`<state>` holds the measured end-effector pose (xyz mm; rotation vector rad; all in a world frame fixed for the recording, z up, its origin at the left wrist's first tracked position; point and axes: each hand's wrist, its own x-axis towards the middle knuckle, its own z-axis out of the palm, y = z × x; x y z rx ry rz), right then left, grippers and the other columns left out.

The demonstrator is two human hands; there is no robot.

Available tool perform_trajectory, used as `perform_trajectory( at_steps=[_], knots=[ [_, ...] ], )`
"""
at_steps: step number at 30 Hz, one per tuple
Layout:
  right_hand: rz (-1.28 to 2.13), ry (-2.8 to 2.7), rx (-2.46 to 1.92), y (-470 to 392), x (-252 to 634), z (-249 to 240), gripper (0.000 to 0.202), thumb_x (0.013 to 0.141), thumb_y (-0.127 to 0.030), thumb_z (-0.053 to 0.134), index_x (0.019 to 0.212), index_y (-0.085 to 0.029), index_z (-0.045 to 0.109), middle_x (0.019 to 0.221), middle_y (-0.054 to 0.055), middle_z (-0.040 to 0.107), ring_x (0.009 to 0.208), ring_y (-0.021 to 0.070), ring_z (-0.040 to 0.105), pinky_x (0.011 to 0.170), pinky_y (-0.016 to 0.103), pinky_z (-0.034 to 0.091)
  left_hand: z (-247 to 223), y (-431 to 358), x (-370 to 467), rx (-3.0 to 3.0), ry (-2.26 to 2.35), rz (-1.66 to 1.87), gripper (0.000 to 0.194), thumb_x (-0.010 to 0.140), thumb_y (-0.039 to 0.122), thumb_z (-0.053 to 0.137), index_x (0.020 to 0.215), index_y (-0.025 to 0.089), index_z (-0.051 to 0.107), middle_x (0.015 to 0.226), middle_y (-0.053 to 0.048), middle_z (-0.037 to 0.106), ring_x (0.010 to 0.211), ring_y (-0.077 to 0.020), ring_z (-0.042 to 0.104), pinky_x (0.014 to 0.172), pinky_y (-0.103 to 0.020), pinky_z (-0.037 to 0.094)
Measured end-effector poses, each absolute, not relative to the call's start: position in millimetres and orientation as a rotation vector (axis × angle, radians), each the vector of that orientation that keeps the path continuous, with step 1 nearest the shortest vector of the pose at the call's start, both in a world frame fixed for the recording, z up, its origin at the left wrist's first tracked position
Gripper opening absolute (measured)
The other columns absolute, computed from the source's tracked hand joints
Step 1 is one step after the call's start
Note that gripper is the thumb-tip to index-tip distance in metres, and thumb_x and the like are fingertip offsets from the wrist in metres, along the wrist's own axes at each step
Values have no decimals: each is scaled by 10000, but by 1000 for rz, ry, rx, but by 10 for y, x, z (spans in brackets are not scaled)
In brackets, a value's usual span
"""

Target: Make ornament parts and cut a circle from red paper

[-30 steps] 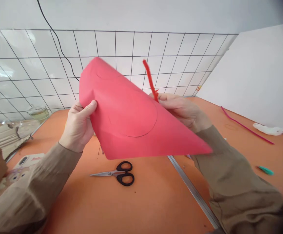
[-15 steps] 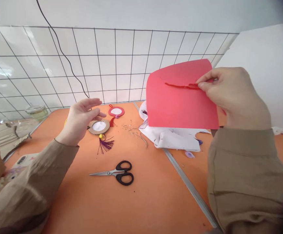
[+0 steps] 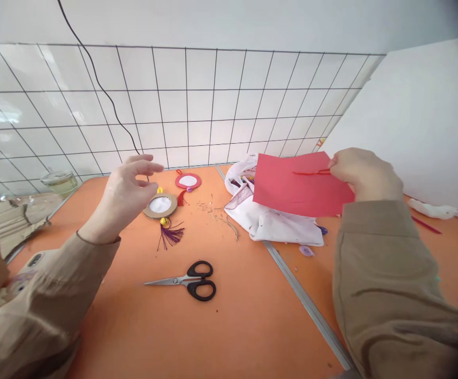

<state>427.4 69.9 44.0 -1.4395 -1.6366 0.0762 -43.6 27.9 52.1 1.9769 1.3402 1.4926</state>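
Observation:
My right hand (image 3: 365, 172) pinches the right edge of a red sheet (image 3: 292, 189) together with a thin red cord (image 3: 311, 172) that lies across its front. The sheet hangs over a white cloth bundle (image 3: 276, 223). On the left, my left hand (image 3: 124, 195) is raised with its fingers curved apart, holding nothing. Just beside it lies a cardboard ring with a white centre (image 3: 161, 204), a yellow bell and a purple tassel (image 3: 171, 235). Behind that is a smaller red ring (image 3: 188, 181) with a red tassel. Black-handled scissors (image 3: 189, 280) lie at the front.
Brown scraps (image 3: 226, 221) are scattered mid-table. A metal strip (image 3: 307, 302) crosses the orange table (image 3: 165, 337). Cardboard (image 3: 11, 226), a phone (image 3: 35, 263) and a lidded glass (image 3: 60, 181) are at left. A small purple roll (image 3: 306, 251) sits near the cloth.
My right hand has lowered with the red sheet and cord, and the sheet now tilts back over the white cloth. My left hand has shifted slightly left, uncovering the cardboard ring's yellow loop.

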Motion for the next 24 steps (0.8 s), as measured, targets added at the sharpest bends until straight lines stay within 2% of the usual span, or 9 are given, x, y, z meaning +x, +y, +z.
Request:
perform_trajectory(
  at_steps=[2,4,6,8,9,11,16,19,24],
  knots=[
    [-69,-1625,-1489,578,4072,560,421,728,-159,770,467,-271,460,437,-20,317,565,180,528,577,339,477,523,248,-407,1871,1285,1514,37,697,215,738,715,210,770,1190,-85,678,960,-258,637,858,-355,499],
    [-52,-1591,-1552,395,3674,705,274,804,-153,699,577,-260,588,524,11,512,557,158,531,559,334,465,530,196,-361,1776,1198,1481,97,697,294,787,682,201,763,1113,-101,711,982,-277,638,874,-361,497],
    [199,-1709,-1466,204,3166,816,161,847,-143,641,724,-245,657,658,32,645,635,169,609,588,331,485,528,134,-305,1704,1119,1355,180,709,373,798,704,196,769,1067,-113,731,941,-278,654,825,-362,509],
    [508,-1870,-1272,53,2675,860,105,862,-184,645,766,-222,663,789,51,698,705,174,647,612,322,512,506,71,-243,1674,1064,1178,261,756,456,753,762,197,781,1006,-120,748,914,-274,666,803,-367,510],
    [652,-1939,-1187,-2,2470,859,80,861,-198,651,785,-213,670,827,53,708,718,173,660,606,315,521,487,42,-212,1670,1038,1106,290,781,482,725,796,199,784,972,-118,754,916,-270,668,807,-368,509],
    [804,-1985,-1124,-73,2171,831,65,855,-188,638,802,-215,665,775,27,699,672,162,666,547,290,509,441,-9,-152,1680,981,1007,299,816,488,688,850,205,778,950,-102,757,948,-253,663,816,-352,506],
    [876,-1985,-1084,-124,1945,766,121,823,-125,630,727,-198,647,759,3,675,626,110,632,563,258,514,371,-70,-54,1628,1063,826,264,794,459,693,807,198,731,816,-77,731,676,-186,602,513,-279,458],
    [885,-1969,-1055,-105,1935,734,112,815,-119,626,738,-198,641,754,-3,668,599,101,619,568,262,520,381,-70,-41,1679,1091,787,217,777,393,690,697,191,691,700,-58,686,607,-168,563,493,-277,450],
    [829,-1926,-887,-44,1903,650,96,800,-118,625,757,-203,635,791,-5,669,666,114,630,612,268,545,389,-68,-58,1706,1026,700,222,799,397,665,704,198,646,746,-58,713,598,-153,557,485,-268,414]
  ],
)
